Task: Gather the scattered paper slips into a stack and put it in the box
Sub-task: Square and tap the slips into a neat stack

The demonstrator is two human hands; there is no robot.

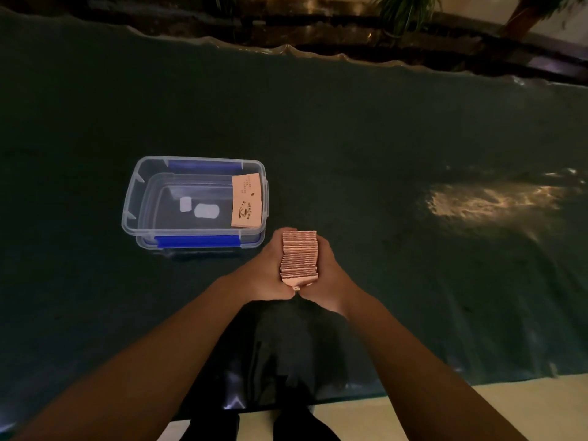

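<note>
A thick stack of pink paper slips (299, 256) stands on edge between my two hands, just above the dark green table cover. My left hand (265, 272) presses its left side and my right hand (331, 281) presses its right side, thumbs meeting at the near end. The clear plastic box (130, 198) with blue clips sits to the left and slightly beyond my hands. Inside it, a pile of pink slips (246, 200) with a printed coffee-cup logo leans against the right wall.
The dark green cover (350, 138) spreads over the whole table, with a bright light patch (490, 202) at the right. Plants and a dark ledge run along the far edge. A pale floor and dark shoes show at the near edge.
</note>
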